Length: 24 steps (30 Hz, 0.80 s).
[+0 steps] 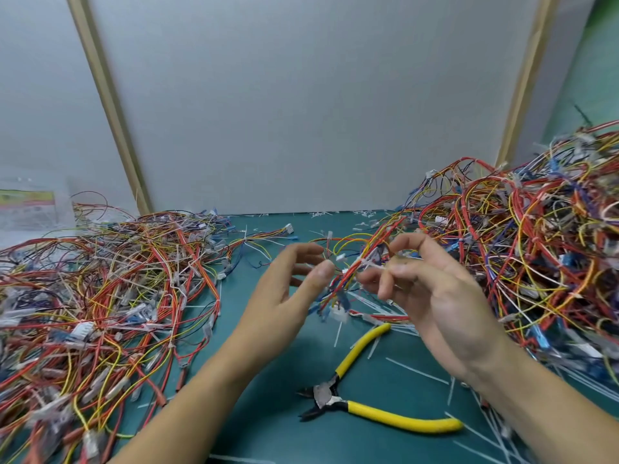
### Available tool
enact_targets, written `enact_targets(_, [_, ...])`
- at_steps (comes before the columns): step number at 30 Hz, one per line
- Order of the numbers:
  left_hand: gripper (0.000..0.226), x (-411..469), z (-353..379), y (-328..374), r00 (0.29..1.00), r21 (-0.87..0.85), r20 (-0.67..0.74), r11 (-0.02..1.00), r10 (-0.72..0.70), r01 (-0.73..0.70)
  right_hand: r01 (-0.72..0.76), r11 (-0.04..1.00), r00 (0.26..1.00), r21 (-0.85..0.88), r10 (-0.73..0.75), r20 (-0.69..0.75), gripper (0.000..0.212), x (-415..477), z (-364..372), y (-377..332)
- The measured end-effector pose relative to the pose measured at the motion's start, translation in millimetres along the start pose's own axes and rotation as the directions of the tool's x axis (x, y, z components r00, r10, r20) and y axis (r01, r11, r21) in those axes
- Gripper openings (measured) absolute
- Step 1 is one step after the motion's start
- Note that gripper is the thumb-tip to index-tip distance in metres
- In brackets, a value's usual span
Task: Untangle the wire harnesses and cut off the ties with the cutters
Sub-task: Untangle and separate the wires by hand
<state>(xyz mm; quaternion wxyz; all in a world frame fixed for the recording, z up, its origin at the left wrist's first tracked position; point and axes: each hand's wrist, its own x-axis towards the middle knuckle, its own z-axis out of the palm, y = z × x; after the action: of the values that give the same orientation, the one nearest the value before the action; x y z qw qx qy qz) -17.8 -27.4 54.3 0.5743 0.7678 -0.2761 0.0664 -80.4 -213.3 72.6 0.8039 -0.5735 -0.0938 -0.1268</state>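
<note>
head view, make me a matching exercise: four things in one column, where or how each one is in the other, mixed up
1 cutters
2 harness
3 tall pile
4 cut ties

a white, strewn on the mat
b pinched in the right hand
c heaped at the right
d lying on the mat, no hand on them

Pairs: 1-d, 2-b, 3-c, 4-a
</note>
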Motion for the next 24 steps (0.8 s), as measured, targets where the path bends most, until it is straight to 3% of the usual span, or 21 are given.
enact_targets(3, [0.038, -1, -5, 4, 0.985, 0.103, -0.120, 0.988, 0.124, -0.112, -0.020, 0.997, 0.999, -0.076, 0.022, 0.029, 0.027, -3, 3, 5])
enact_targets(7, [0.030, 0, -3, 4, 0.987, 0.283, 0.086, 0.946, 0.138, -0.157, 0.001, 0.984, 0.997, -0.178, 0.013, 0.081, 0.025, -5, 6, 9])
enact_targets(12, [0.016, 3, -7, 8, 0.965, -0.083, 0.262, 0.996, -0.012, 0.035, 0.032, 0.950, 0.996, -0.310, -0.005, 0.090, 0.031, -5, 4, 12])
enact_targets(15, [0.013, 3, -11, 11, 0.928, -0.115, 0.369, 0.989, -0.047, 0.096, 0.061, 0.915, 0.996, -0.398, -0.032, 0.079, 0.029, -4, 3, 13])
enact_targets(20, [0.003, 2, -10, 9, 0.956, -0.076, 0.290, 0.995, -0.040, 0.065, 0.076, 0.906, 0.995, -0.417, -0.039, 0.095, 0.023, -4, 2, 13])
enact_targets(24, [0.009, 1, -5, 9, 0.977, 0.002, 0.215, 1.000, 0.000, 0.000, 0.133, 0.866, 0.991, -0.481, -0.116, 0.066, 0.014, -7, 6, 14])
